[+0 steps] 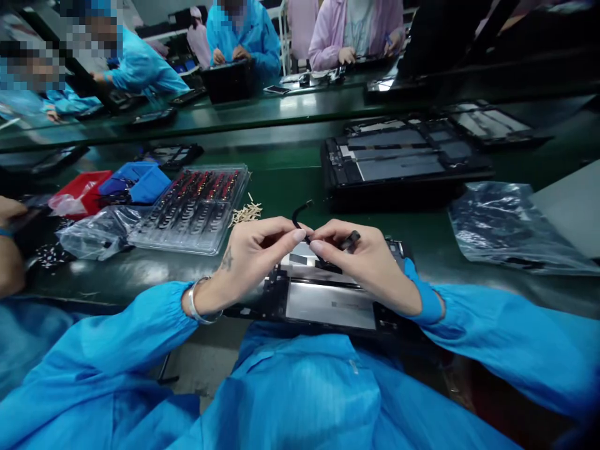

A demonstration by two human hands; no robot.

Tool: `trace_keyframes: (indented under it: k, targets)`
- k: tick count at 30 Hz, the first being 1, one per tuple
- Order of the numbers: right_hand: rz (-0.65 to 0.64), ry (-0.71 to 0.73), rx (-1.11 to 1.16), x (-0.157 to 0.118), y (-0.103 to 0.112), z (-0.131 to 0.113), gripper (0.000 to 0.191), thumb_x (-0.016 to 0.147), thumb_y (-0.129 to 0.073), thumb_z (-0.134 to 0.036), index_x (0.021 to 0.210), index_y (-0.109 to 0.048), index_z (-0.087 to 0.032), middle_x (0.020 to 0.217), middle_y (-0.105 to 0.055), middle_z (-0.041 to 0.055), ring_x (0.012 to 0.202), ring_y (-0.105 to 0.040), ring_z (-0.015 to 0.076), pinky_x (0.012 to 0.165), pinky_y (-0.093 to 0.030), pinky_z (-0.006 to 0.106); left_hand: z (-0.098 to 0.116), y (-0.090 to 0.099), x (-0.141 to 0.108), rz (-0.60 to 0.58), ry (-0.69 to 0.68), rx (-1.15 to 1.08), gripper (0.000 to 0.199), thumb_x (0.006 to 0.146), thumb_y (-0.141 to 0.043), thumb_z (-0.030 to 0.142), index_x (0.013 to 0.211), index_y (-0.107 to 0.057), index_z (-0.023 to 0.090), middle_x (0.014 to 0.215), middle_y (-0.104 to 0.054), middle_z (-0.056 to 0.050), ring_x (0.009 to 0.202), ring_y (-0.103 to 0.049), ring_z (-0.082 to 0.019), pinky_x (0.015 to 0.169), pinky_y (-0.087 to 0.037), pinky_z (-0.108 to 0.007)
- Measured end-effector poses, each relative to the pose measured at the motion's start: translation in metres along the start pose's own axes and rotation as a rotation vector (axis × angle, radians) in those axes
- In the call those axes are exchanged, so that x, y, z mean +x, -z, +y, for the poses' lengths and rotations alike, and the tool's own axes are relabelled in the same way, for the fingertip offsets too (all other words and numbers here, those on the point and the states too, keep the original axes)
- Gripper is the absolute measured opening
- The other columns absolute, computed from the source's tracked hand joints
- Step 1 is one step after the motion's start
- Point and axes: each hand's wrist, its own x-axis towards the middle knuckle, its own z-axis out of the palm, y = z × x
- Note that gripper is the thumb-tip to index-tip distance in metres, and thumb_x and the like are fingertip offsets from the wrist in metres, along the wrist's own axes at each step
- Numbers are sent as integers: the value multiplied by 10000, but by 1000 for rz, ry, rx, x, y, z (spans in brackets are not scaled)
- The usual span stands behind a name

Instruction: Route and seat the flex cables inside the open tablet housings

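Between my two hands is a thin black cable (pixel 296 215), its free end curving up and its thicker black end showing at the fingers of my right hand. My left hand (pixel 257 253) pinches the cable between thumb and forefinger. Close beside it, my right hand (pixel 354 253) is also closed on the cable, fingertips almost touching the left thumb. Below both hands, near the table edge, lies an opened flat black device (pixel 330 304) with silver panels inside; the hands hide part of it.
Left stand a clear tray of small parts (pixel 187 209), red (pixel 87 194) and blue bins (pixel 135 182), a plastic bag (pixel 100 232) and scattered small sticks (pixel 247 212). Stacked devices (pixel 403 156) and another bag (pixel 506 228) lie right. A neighbour's hand (pixel 10 250) is far left.
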Motion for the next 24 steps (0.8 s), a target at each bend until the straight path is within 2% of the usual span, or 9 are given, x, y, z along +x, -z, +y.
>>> trace_keyframes:
  k: [3, 6, 8, 10, 12, 14, 18, 24]
  targets:
    - [18, 34, -46, -1, 0, 1, 125, 888, -700, -266, 792, -709, -185, 725, -646, -10, 675, -541, 117, 623, -409, 270, -1, -3, 0, 11, 65, -64, 209, 950, -661, 348, 913, -782, 182, 591, -602, 29, 461, -393, -55, 418, -265, -202]
    - [89, 46, -102, -3, 5, -1, 154, 901, -688, -276, 772, -678, -192, 724, -642, -11, 689, -547, 122, 640, -405, 282, -6, -2, -2, -10, 47, -2, 225, 982, -613, 351, 1059, -772, 212, 581, -612, 44, 442, -429, -57, 419, -299, -194]
    - [113, 72, -167, -5, 14, -2, 167, 919, -666, -278, 771, -658, -202, 746, -652, -9, 713, -549, 132, 662, -403, 295, -12, 1, -3, -111, -23, 122, 261, 1009, -565, 348, 1151, -744, 222, 666, -690, 34, 489, -537, -70, 461, -363, -191]
    - [96, 87, -286, -7, 28, 0, 169, 934, -647, -267, 774, -649, -213, 766, -659, -3, 745, -546, 148, 681, -395, 310, -20, 4, -3, -245, -124, 248, 283, 1026, -533, 333, 1193, -724, 208, 869, -772, 1, 640, -674, -101, 546, -440, -191]
    - [42, 68, -429, -10, 45, 4, 156, 930, -645, -239, 774, -650, -225, 768, -658, 3, 763, -533, 165, 684, -385, 322, -30, 5, -1, -332, -214, 331, 299, 1038, -509, 320, 1210, -707, 176, 1088, -772, -39, 848, -742, -152, 671, -502, -204]
    - [-52, 25, -538, -13, 62, 10, 149, 916, -646, -204, 770, -651, -231, 762, -659, 6, 772, -520, 178, 684, -383, 328, -39, 5, 3, -364, -266, 376, 312, 1046, -491, 316, 1229, -686, 155, 1151, -756, -54, 938, -746, -183, 749, -522, -226]
    - [-229, -62, -608, -15, 86, 20, 135, 934, -611, -212, 807, -658, -221, 813, -682, 14, 806, -521, 185, 698, -396, 323, -54, 1, 15, -419, -299, 410, 301, 1054, -471, 313, 1241, -656, 166, 1108, -759, -39, 880, -740, -177, 718, -514, -246]
    - [-352, -216, -655, -7, 94, 22, 168, 946, -574, -266, 821, -669, -207, 847, -691, 35, 850, -537, 203, 713, -398, 323, -60, -8, 28, -524, -372, 328, 267, 1063, -439, 259, 1175, -643, 127, 951, -704, -56, 808, -673, -148, 694, -490, -245]
